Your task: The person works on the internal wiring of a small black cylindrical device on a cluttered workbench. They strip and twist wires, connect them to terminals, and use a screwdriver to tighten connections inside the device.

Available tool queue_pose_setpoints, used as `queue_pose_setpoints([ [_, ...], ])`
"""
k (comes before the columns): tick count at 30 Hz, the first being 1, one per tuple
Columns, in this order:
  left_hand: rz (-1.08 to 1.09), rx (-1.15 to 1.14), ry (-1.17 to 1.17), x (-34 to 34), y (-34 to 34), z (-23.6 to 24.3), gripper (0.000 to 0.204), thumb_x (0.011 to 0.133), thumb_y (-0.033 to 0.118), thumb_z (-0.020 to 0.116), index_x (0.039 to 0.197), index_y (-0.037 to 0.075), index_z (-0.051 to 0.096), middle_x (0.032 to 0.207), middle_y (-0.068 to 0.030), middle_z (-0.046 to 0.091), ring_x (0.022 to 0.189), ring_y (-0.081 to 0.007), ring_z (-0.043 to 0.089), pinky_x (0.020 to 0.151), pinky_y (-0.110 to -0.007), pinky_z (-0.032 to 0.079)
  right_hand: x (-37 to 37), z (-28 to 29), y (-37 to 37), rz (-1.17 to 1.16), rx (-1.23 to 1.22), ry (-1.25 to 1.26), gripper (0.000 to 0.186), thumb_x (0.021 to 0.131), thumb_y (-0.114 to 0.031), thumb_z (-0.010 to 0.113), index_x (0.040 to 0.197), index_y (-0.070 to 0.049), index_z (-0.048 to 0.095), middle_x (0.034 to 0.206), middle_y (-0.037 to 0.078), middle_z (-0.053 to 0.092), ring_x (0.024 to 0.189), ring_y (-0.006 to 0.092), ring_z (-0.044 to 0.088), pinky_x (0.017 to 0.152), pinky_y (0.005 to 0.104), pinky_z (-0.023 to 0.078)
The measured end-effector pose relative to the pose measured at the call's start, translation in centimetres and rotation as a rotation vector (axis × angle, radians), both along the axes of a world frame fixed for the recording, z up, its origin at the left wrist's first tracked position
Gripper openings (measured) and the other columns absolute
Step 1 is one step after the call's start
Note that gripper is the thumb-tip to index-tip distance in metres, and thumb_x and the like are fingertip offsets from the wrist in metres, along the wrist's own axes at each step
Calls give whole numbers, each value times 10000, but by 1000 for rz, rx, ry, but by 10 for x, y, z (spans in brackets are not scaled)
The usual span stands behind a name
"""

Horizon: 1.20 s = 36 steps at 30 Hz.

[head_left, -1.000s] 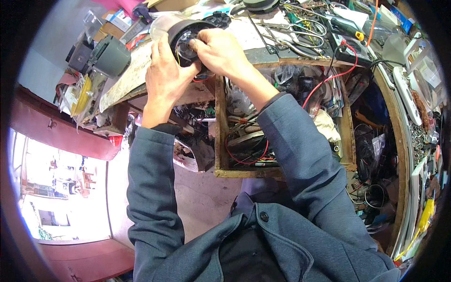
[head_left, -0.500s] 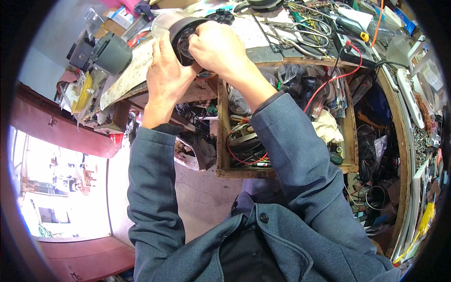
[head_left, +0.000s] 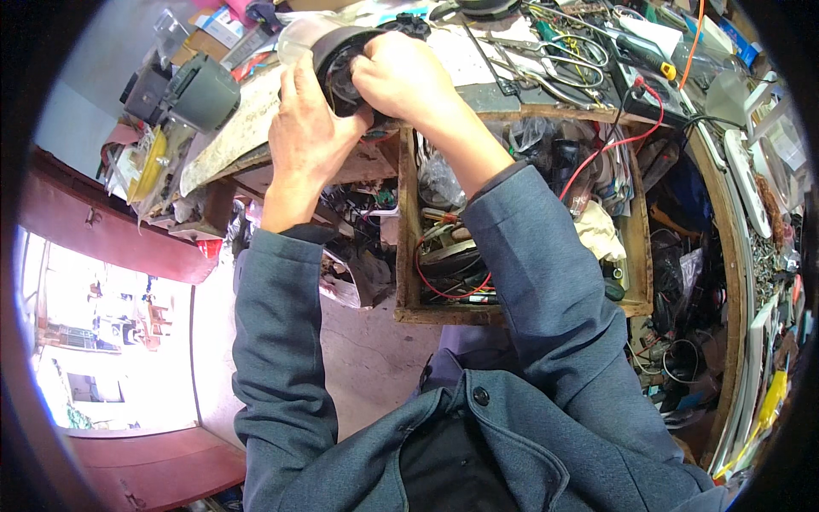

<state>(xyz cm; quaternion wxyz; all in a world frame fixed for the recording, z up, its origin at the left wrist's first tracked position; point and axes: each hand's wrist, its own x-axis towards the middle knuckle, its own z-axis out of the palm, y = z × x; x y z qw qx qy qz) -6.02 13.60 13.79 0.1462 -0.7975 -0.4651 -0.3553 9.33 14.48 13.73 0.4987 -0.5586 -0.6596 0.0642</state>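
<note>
Item: black round housing [head_left: 337,64], cup-shaped, dark inside, held up at the near edge of the cluttered workbench [head_left: 247,128], which serves as landmark here.

Left hand [head_left: 305,128]: wrapped against the housing's left side, fingers upright along its wall, thumb toward the middle; gripping it.

Right hand [head_left: 401,77]: closed over the housing's right rim, fingers curled into the opening; what the fingertips pinch inside cannot be told.

Sleeves: both forearms in grey-blue jacket cloth, rising from below the bench.

On the bench, left of the housing: a grey-green motor-like cylinder [head_left: 200,92]. Just beside it, at the bench's left end, a yellow item [head_left: 152,162] in clear wrap.

On the bench, right of the housing: a tangle of metal tools and wire [head_left: 546,60], a screwdriver with yellow and black handle [head_left: 640,51].

Under the bench, below the hands: an open wooden drawer [head_left: 409,256] of parts, a red wire [head_left: 597,158] trailing into it from the benchtop.
</note>
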Motion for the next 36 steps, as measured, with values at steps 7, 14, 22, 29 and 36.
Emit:
queue_pose_setpoints([
  [7, -10, -12, 3, -1, 1, 0, 945, 666, 304, 820, 1446, -17, 393, 1306, -235, 539, 1090, -440, 641, 892, -502, 553, 0, -2, 8, 17, -4, 12, 303, 782, -239, 584, 821, 12, 749, 865, 249, 715, 879, 415, 713, 835, 479, 569],
  [14, -10, -31, 8, 1, -1, 2, 942, 674, 301, 827, 1446, -15, 391, 1308, -237, 542, 1107, -432, 636, 909, -491, 552, 3, -5, 10, 118, -45, 66, 301, 769, -239, 574, 823, -9, 760, 877, 236, 722, 896, 402, 714, 847, 462, 568],
  [22, -8, 64, 42, -2, 6, -4, 919, 702, 348, 819, 1438, 1, 392, 1277, -250, 555, 1099, -443, 635, 899, -504, 552, 6, -8, 4, 84, -110, 215, 347, 772, -266, 564, 878, -2, 764, 892, 258, 714, 908, 420, 710, 866, 472, 562],
  [29, -34, 72, 31, 0, 5, -3, 896, 704, 341, 814, 1425, 25, 385, 1268, -243, 550, 1078, -456, 635, 888, -525, 545, 6, -7, 10, 69, -110, 116, 348, 757, -262, 568, 877, -3, 768, 906, 246, 725, 910, 419, 719, 860, 472, 571],
  [36, -51, 73, 24, 2, 5, -4, 915, 687, 310, 818, 1438, 39, 372, 1246, -233, 555, 1070, -460, 636, 879, -525, 544, 2, -11, 18, 19, 8, 25, 346, 809, -290, 558, 799, 10, 730, 856, 257, 700, 855, 413, 706, 810, 467, 566],
])
